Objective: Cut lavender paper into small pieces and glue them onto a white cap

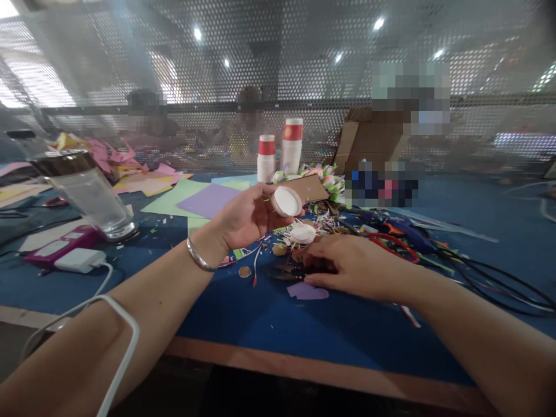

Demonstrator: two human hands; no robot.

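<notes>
Between the fingertips and thumb of my left hand [256, 217] is a short, round white paper cup base [286, 201], tilted with its hollow side toward me. Lower and to the right, my right hand [351, 263] curls over dark scissors [286, 271] at table level. Their blades point left; the handles are mostly hidden under my fingers. Just beyond this hand, a second white cup base [303, 233] lies on paper scraps. Small purple paper pieces [307, 291] lie beneath my right fingers. A round coin-like disc [244, 271] rests on the blue table [260, 324].
Two stacks of red-and-white paper cups [292, 147] stand at the back, near a cardboard box [369, 139]. Coloured paper sheets [208, 200], a water glass [98, 197] and a purple device [65, 249] occupy the left. Black cables [490, 278] lie right. People sit beyond the perforated screen.
</notes>
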